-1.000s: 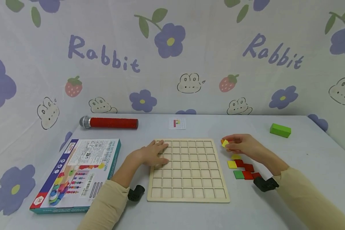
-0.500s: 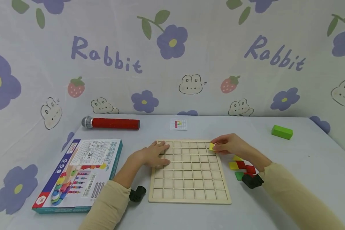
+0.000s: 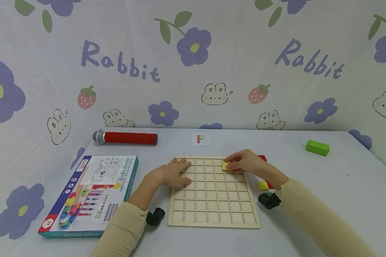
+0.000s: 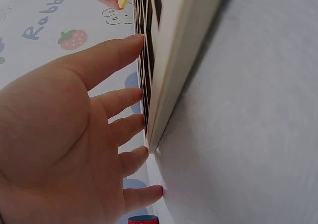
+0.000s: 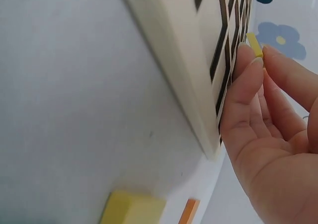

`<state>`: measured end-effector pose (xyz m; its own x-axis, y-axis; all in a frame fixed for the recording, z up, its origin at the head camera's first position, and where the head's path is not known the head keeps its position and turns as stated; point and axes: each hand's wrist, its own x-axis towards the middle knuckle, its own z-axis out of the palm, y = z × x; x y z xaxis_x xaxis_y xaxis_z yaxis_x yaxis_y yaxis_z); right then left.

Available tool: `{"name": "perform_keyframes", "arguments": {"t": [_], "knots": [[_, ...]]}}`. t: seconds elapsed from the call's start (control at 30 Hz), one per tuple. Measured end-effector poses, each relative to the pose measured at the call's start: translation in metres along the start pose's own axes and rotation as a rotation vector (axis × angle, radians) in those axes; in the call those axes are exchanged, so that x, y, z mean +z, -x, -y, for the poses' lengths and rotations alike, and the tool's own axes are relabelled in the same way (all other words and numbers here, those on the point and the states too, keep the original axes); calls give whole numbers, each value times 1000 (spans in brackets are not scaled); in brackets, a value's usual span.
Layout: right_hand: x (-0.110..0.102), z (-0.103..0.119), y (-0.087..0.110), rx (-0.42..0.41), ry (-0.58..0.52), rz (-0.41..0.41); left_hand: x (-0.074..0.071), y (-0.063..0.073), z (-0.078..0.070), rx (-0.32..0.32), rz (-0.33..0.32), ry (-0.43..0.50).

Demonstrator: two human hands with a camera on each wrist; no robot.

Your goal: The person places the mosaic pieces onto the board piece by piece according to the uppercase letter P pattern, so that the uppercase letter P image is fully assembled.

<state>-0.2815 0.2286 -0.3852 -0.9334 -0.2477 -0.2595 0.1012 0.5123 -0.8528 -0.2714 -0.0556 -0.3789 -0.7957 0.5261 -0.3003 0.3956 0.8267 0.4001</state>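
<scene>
My right hand (image 3: 249,165) pinches a small yellow square tile (image 3: 225,166) between thumb and fingers, over the upper right part of the wooden grid board (image 3: 212,216). In the right wrist view the tile (image 5: 255,45) is tilted, close to the board's surface; whether it touches is unclear. My left hand (image 3: 167,175) lies with spread, fairly straight fingers on the board's upper left edge. Beside the board's right side, partly hidden by my right forearm, are a yellow tile (image 3: 262,185) and a red tile (image 3: 270,184). Another red piece (image 3: 262,157) shows behind my right hand.
A small card with a coloured grid pattern (image 3: 201,139) lies behind the board. A red microphone (image 3: 130,137) and a flat printed box (image 3: 93,192) are at the left. A green block (image 3: 317,147) stands at the back right.
My right hand has moved left from beside the board to over its upper right cells, carrying the yellow tile. The left hand has stayed on the board's edge.
</scene>
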Motion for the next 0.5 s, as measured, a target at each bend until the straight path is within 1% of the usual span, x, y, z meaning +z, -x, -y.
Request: {"name": "perform_keyframes", "arguments": {"t": [0.17, 0.33, 0.5], "knots": [[7, 4, -4, -11, 39, -13, 0, 0, -1, -2, -1, -3], [11, 7, -6, -14, 44, -4, 0, 0, -1, -2, 2, 4], [15, 12, -6, 3, 51, -9, -1, 0, 0, 0, 3, 5]]}}
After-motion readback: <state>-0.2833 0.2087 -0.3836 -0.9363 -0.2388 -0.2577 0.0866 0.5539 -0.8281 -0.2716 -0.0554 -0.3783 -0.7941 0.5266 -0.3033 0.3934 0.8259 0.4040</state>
